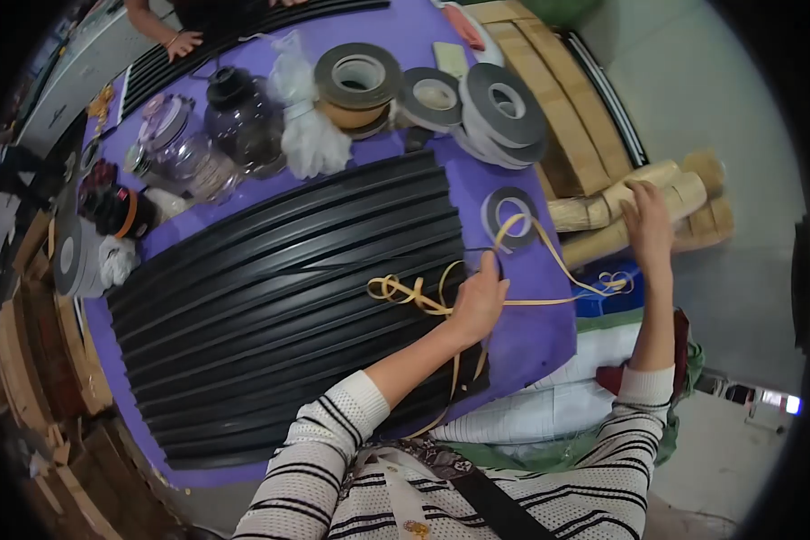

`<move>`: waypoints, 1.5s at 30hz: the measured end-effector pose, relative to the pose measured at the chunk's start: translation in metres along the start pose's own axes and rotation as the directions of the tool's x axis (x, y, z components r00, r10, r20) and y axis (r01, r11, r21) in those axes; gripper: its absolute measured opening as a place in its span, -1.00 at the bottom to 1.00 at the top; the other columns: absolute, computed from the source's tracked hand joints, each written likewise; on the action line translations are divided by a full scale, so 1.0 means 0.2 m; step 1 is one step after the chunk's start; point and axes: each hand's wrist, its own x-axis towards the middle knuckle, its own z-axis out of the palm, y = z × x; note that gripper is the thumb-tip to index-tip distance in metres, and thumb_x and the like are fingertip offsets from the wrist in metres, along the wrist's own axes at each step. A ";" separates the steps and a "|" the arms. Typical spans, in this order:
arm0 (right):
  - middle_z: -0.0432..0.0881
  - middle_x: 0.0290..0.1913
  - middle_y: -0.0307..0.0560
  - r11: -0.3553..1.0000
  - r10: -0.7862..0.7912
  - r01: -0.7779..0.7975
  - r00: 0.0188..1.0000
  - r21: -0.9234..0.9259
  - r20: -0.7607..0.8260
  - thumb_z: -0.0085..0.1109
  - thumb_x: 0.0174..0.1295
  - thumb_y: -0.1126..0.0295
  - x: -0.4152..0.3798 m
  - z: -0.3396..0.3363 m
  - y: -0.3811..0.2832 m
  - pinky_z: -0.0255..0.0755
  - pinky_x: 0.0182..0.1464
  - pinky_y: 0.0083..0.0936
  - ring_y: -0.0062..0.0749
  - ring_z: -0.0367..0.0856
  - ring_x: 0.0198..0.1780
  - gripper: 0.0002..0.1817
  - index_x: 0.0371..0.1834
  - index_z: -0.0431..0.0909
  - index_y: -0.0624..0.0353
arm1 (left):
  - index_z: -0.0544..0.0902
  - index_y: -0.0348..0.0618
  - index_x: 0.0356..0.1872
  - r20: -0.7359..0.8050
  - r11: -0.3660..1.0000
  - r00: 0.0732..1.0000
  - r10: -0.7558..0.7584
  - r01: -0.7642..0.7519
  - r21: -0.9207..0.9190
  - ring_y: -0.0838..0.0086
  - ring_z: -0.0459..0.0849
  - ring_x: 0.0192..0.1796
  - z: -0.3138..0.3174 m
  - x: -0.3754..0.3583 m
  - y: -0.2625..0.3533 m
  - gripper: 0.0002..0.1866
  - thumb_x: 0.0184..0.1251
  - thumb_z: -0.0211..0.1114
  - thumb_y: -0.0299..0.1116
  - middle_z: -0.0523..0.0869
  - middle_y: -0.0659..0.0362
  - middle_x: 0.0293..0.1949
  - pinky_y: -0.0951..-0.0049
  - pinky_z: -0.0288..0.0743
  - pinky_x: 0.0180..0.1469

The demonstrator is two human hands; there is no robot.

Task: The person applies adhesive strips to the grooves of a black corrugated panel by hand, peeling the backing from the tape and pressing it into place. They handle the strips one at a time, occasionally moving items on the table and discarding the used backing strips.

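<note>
My left hand [479,304] is closed over the black strips, with a tangled narrow yellow ribbon [414,292] caught in its fingers. Loops of that ribbon trail to both sides and down over the strips. My right hand [648,223] is out to the right over brown-wrapped bundles [603,202], its thumb and index finger apart. Long black ribbed strips [288,297] lie side by side across the purple table cover [553,337]. Just beyond my left hand a grey tape roll [510,219] lies flat, with a ribbon loop crossing it.
Several tape rolls [355,76] are stacked at the table's far side, beside a clear plastic bag [306,108]. A dark jug [238,121] and a clear jar [184,148] stand left of them. Another person's hand [184,43] rests on strips at the far end. Cardboard [549,99] lies along the right.
</note>
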 end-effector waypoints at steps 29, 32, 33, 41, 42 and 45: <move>0.50 -0.58 -0.20 0.566 -0.026 -0.436 0.839 0.700 0.543 0.19 -0.03 0.46 -0.07 1.02 -0.68 0.27 -0.49 -0.69 -0.62 0.38 -0.58 -0.88 -0.42 0.52 0.23 | 0.60 -0.27 -0.43 -0.593 0.859 0.784 0.181 0.168 0.484 0.44 0.42 -0.27 -1.55 -0.59 -0.95 -0.90 -0.04 0.26 -0.59 0.50 0.18 -0.42 0.55 0.28 -0.17; 0.42 -0.59 -0.37 0.430 0.009 -0.583 0.767 0.690 0.642 0.15 0.04 0.50 -0.07 1.04 -0.68 0.20 -0.47 -0.81 -0.78 0.29 -0.53 -0.92 -0.42 0.48 0.27 | 0.60 -0.27 -0.43 -0.607 0.885 0.782 0.139 0.178 0.431 0.45 0.42 -0.27 -1.54 -0.59 -0.94 -0.91 -0.02 0.27 -0.58 0.49 0.18 -0.43 0.54 0.28 -0.16; 0.42 -0.59 -0.37 0.432 0.013 -0.584 0.766 0.687 0.643 0.15 0.04 0.50 -0.07 1.05 -0.66 0.20 -0.47 -0.81 -0.78 0.29 -0.53 -0.92 -0.42 0.48 0.27 | 0.60 -0.27 -0.43 -0.605 0.886 0.784 0.138 0.175 0.429 0.45 0.42 -0.27 -1.54 -0.59 -0.94 -0.91 -0.02 0.27 -0.58 0.49 0.18 -0.43 0.54 0.28 -0.16; 0.38 -0.61 -0.40 0.484 0.049 -0.576 0.770 0.659 0.636 0.14 0.05 0.49 -0.07 1.08 -0.66 0.18 -0.50 -0.82 -0.80 0.27 -0.55 -0.92 -0.47 0.47 0.26 | 0.60 -0.27 -0.42 -0.612 0.905 0.779 0.133 0.156 0.396 0.46 0.41 -0.26 -1.54 -0.60 -0.94 -0.91 -0.01 0.27 -0.56 0.47 0.18 -0.39 0.55 0.27 -0.16; 0.38 -0.61 -0.40 0.487 0.053 -0.574 0.772 0.659 0.633 0.14 0.05 0.49 -0.06 1.08 -0.66 0.18 -0.50 -0.82 -0.80 0.27 -0.55 -0.92 -0.47 0.47 0.26 | 0.60 -0.27 -0.42 -0.611 0.907 0.780 0.136 0.151 0.394 0.46 0.41 -0.26 -1.54 -0.60 -0.95 -0.91 -0.01 0.27 -0.56 0.47 0.18 -0.39 0.55 0.27 -0.16; 0.38 -0.63 -0.38 0.501 0.039 -0.574 0.763 0.648 0.645 0.14 0.05 0.48 -0.05 1.08 -0.67 0.18 -0.52 -0.80 -0.79 0.26 -0.57 -0.91 -0.48 0.46 0.27 | 0.59 -0.26 -0.42 -0.587 0.888 0.793 0.162 0.143 0.438 0.47 0.41 -0.26 -1.55 -0.61 -0.96 -0.91 0.00 0.27 -0.56 0.46 0.18 -0.39 0.55 0.28 -0.16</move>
